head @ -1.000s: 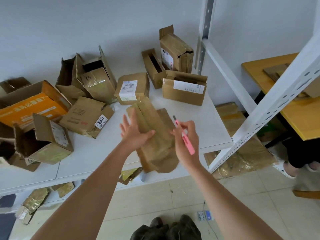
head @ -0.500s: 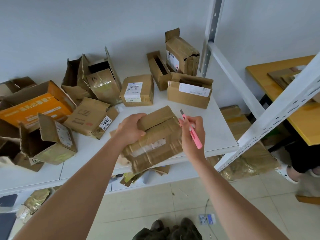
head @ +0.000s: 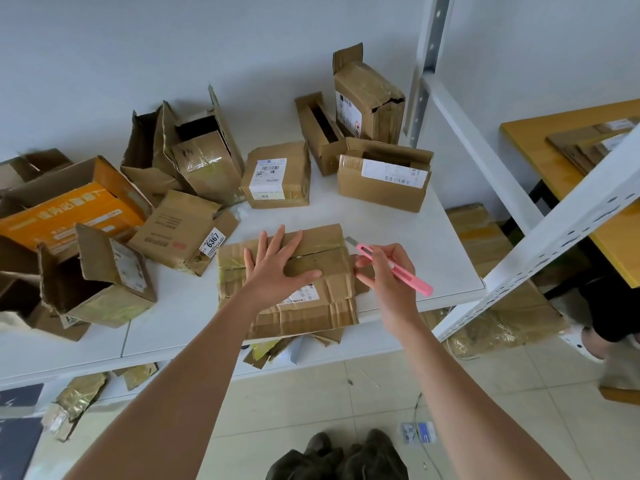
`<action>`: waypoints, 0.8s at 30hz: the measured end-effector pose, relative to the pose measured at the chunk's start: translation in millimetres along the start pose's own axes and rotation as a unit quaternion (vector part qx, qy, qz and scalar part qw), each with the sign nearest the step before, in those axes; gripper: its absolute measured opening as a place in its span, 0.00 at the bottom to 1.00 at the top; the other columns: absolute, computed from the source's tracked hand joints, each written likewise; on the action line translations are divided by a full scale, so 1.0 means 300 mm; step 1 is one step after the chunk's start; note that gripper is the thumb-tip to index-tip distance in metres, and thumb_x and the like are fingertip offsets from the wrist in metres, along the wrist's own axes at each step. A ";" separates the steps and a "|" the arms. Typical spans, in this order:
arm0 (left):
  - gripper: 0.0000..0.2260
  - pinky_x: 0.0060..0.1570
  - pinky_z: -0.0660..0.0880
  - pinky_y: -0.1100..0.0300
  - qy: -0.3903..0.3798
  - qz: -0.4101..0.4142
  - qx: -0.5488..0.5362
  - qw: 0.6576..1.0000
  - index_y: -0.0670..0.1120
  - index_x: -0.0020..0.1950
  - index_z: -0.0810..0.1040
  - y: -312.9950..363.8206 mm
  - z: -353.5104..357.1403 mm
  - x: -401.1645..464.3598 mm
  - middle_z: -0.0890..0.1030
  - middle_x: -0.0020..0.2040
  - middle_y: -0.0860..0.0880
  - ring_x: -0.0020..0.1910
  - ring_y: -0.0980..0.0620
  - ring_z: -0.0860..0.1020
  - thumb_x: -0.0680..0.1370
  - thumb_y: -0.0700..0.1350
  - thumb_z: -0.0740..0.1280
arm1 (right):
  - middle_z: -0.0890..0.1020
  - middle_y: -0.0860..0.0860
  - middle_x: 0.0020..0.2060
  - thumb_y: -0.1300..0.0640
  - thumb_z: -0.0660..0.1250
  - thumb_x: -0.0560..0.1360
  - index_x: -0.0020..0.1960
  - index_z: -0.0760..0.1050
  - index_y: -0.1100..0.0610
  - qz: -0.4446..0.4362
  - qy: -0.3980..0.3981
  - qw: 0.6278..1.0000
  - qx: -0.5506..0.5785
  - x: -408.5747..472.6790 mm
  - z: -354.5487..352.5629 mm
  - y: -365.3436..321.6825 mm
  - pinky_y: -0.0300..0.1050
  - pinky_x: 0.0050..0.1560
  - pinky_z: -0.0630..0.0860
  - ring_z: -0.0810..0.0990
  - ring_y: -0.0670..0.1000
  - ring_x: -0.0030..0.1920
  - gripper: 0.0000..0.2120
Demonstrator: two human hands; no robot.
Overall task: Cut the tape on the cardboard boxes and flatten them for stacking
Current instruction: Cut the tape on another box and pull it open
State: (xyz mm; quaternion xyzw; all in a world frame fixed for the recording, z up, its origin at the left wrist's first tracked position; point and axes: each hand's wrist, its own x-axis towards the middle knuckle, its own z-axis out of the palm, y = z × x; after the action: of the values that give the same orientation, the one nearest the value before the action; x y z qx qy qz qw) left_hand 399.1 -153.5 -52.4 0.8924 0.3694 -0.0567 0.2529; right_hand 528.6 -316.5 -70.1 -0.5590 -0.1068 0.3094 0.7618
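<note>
A crumpled, taped cardboard box (head: 311,306) lies flat near the front edge of the white table (head: 415,244). My left hand (head: 277,268) presses down on its top with fingers spread. My right hand (head: 388,275) grips a pink utility knife (head: 398,268) just right of the box, blade tip extended toward the box's far right corner.
Several open and taped cardboard boxes (head: 277,174) crowd the back and left of the table, one orange (head: 69,209). A white metal rack post (head: 554,237) slants at right. Flattened cardboard (head: 502,323) lies on the floor below. A yellow table (head: 554,150) stands at far right.
I lowered the box from mid-air onto the table. My left hand went from gripping it to pressing flat on top. My right hand with the knife moved beside it.
</note>
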 end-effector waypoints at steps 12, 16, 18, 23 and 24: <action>0.41 0.72 0.28 0.44 -0.006 0.007 -0.015 1.000 0.61 0.79 0.49 0.003 -0.010 -0.006 0.37 0.80 0.57 0.76 0.51 0.30 0.73 0.67 0.66 | 0.82 0.53 0.35 0.60 0.63 0.81 0.47 0.73 0.59 -0.011 0.020 1.000 -0.020 0.021 0.021 -0.002 0.52 0.46 0.83 0.83 0.48 0.40 0.05; 0.41 0.71 0.27 0.44 -0.004 0.008 -0.007 1.000 0.61 0.79 0.48 -0.002 -0.005 0.000 0.37 0.80 0.57 0.77 0.51 0.30 0.72 0.69 0.64 | 0.82 0.53 0.35 0.60 0.63 0.81 0.47 0.73 0.59 -0.009 0.016 1.000 -0.022 0.024 0.015 0.000 0.50 0.45 0.84 0.83 0.48 0.40 0.05; 0.42 0.71 0.27 0.44 -0.003 0.009 -0.006 1.000 0.61 0.79 0.48 -0.002 -0.004 0.003 0.38 0.80 0.57 0.77 0.51 0.30 0.72 0.69 0.64 | 0.82 0.52 0.35 0.60 0.63 0.81 0.47 0.72 0.59 -0.014 0.005 0.999 -0.028 0.026 0.013 0.000 0.50 0.45 0.84 0.83 0.48 0.40 0.05; 0.40 0.70 0.27 0.46 -0.003 0.008 -0.007 1.000 0.61 0.79 0.48 -0.002 -0.002 0.004 0.38 0.80 0.57 0.77 0.51 0.31 0.73 0.68 0.64 | 0.81 0.53 0.34 0.61 0.63 0.81 0.46 0.70 0.61 -0.005 -0.018 0.999 -0.047 0.034 0.002 -0.003 0.54 0.47 0.83 0.82 0.51 0.41 0.06; 0.40 0.70 0.27 0.46 -0.007 0.008 -0.010 1.000 0.61 0.79 0.48 -0.002 -0.005 0.004 0.38 0.80 0.57 0.77 0.51 0.31 0.73 0.67 0.65 | 0.80 0.53 0.34 0.62 0.63 0.81 0.45 0.70 0.61 -0.001 -0.022 0.999 -0.046 0.034 -0.003 -0.005 0.53 0.47 0.83 0.82 0.51 0.42 0.06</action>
State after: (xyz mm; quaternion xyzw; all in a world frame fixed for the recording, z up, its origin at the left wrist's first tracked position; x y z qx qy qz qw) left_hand 399.3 -151.7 -51.9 0.8922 0.3611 -0.0568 0.2651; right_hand 537.6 -311.5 -71.0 -0.5869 -0.1379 0.3159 0.7326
